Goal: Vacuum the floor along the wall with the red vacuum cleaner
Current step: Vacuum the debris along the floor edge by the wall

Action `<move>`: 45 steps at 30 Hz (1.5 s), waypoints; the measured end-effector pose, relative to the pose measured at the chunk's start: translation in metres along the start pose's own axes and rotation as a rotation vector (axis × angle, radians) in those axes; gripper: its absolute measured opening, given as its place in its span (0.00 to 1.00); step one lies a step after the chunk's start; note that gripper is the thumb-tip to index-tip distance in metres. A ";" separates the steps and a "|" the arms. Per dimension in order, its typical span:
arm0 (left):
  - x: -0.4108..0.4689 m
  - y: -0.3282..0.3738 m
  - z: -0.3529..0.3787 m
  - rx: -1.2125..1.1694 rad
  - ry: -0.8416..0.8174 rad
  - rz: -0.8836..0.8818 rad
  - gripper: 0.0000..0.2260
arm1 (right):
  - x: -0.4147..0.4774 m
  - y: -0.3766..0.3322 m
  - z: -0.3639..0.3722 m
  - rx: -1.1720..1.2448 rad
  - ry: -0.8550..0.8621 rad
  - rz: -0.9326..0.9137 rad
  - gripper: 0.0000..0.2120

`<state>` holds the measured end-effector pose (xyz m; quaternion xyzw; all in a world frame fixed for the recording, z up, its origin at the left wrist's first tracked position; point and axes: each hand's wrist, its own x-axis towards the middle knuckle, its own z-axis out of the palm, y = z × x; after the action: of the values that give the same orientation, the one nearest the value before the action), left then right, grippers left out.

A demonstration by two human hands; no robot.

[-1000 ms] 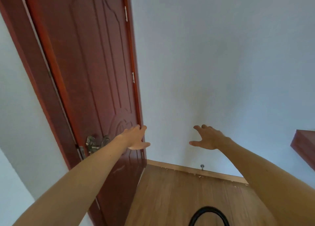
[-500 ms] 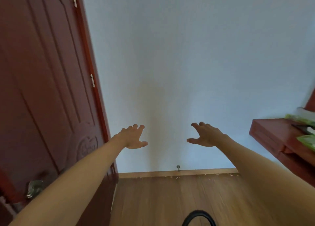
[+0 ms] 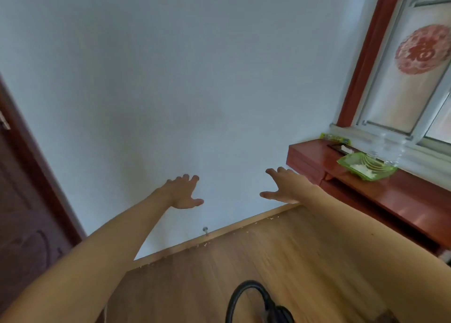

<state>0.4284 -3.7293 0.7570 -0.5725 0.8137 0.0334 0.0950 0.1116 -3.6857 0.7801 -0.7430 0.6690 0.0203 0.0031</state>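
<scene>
Two bare arms reach toward a white wall [image 3: 195, 78].
Left hand [image 3: 181, 192] and right hand [image 3: 285, 186] are spread, fingers released, grasping nothing, above the floor [image 3: 219, 269].

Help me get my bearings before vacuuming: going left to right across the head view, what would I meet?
Dark wooden door → left hand → right hand → green tray on the sill → red paper-cut on the window.

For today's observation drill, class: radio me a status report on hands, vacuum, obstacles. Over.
Hands open, empty: left hand, right hand. Black hose at bottom edge, untouched; red body unseen. Door stop at skirting among crumbs.
</scene>
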 end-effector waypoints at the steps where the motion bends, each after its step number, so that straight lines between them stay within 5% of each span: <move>1: 0.011 0.006 -0.002 0.002 0.004 0.019 0.38 | 0.002 0.007 0.001 0.000 -0.001 0.020 0.39; 18: 0.203 0.101 -0.049 0.064 0.023 0.222 0.37 | 0.078 0.154 0.039 0.115 -0.056 0.234 0.42; 31: 0.297 0.249 -0.002 0.130 -0.089 0.554 0.36 | 0.002 0.251 0.143 0.239 -0.302 0.628 0.44; 45: 0.357 0.364 0.116 0.276 -0.318 1.035 0.36 | -0.079 0.203 0.261 0.431 -0.469 1.053 0.40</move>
<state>-0.0163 -3.9165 0.5544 -0.0685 0.9611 0.0550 0.2619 -0.1052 -3.6197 0.5269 -0.2714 0.9167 0.0463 0.2897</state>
